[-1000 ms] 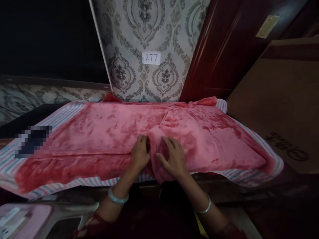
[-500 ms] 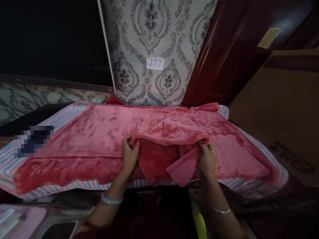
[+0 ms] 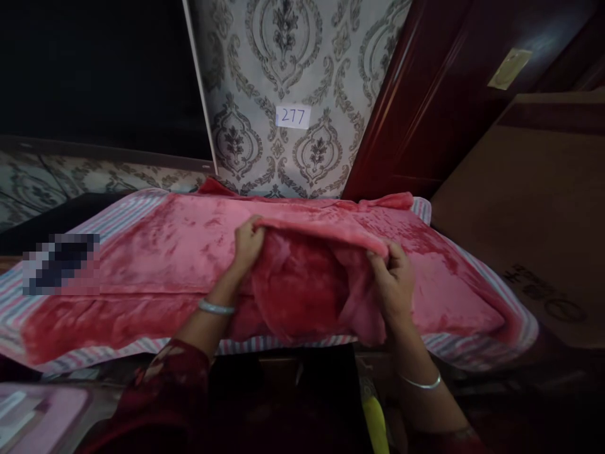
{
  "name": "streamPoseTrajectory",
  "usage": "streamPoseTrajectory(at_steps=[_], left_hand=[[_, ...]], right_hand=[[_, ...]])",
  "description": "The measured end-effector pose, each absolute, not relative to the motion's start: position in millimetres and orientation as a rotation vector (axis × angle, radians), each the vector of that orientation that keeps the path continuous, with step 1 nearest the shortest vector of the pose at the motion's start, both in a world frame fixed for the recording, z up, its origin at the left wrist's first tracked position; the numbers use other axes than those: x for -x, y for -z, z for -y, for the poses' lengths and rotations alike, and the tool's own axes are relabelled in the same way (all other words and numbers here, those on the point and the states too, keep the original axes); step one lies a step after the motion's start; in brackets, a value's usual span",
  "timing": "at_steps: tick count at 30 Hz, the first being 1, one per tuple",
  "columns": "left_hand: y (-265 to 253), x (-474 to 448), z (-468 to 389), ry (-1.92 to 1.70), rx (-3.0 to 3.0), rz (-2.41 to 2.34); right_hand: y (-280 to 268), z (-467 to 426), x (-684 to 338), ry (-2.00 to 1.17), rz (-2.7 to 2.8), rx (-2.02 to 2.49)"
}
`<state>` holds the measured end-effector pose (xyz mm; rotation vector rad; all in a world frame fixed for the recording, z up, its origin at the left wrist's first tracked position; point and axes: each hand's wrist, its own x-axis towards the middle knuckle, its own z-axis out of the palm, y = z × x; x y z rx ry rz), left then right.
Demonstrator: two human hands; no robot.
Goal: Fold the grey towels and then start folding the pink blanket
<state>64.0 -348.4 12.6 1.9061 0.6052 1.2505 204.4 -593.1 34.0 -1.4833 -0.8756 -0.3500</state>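
Note:
A pink plush cloth (image 3: 198, 252) with a deeper red pile lies spread across a striped cover (image 3: 494, 277). The frames do not show whether it is a garment or a blanket. My left hand (image 3: 249, 241) pinches the left end of a raised edge of it. At the right end of that same edge, my right hand (image 3: 394, 277) grips with thumb and fingers. Between the hands the edge is stretched, slanting down to the right. Below it the darker red side shows, hanging in loose folds toward the front.
On the left of the cover lies a blurred-out dark object (image 3: 61, 263). A large screen (image 3: 104, 75) stands behind it. To the right are a cardboard box (image 3: 524, 208) and a dark red door (image 3: 425, 94). A pink tray-like item (image 3: 66, 403) sits at lower left.
Both hands have lifted the held edge up and away from me, the left one farther. More of the red underside now shows, and the loose pink flap has shifted right.

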Motion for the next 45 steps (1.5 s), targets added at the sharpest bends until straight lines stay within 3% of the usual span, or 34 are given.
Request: streamPoseTrajectory(at_steps=[7, 12, 17, 24, 33, 39, 45], left_hand=[[26.5, -35.7, 316.5, -1.205, -1.242, -0.910], [45.0, 11.8, 359.2, -1.411, -1.569, -0.912], [42.1, 17.1, 390.2, -0.953, -2.064, -0.845], [35.8, -18.3, 372.0, -0.698, -2.240, -1.146], [-1.0, -35.5, 349.1, -1.137, -1.686, -0.828], [12.0, 10.1, 387.3, -1.323, -1.739, -0.788], [68.8, 62.1, 474.0, -0.709, -1.884, -0.710]], right_hand=[[1.3, 545.4, -157.3, 0.091, 1.411, 1.598], [41.9, 565.4, -147.2, 0.089, 1.355, 1.648], [62.9, 585.9, -128.7, 0.030, 1.419, 1.768], [80.5, 583.7, -113.7, 0.165, 1.465, 2.006], [21.0, 567.4, -129.4, 0.110, 1.372, 1.742], [53.5, 550.9, -126.7, -0.157, 1.476, 1.629], [68.3, 571.9, -126.1, -0.101, 1.342, 1.483]])
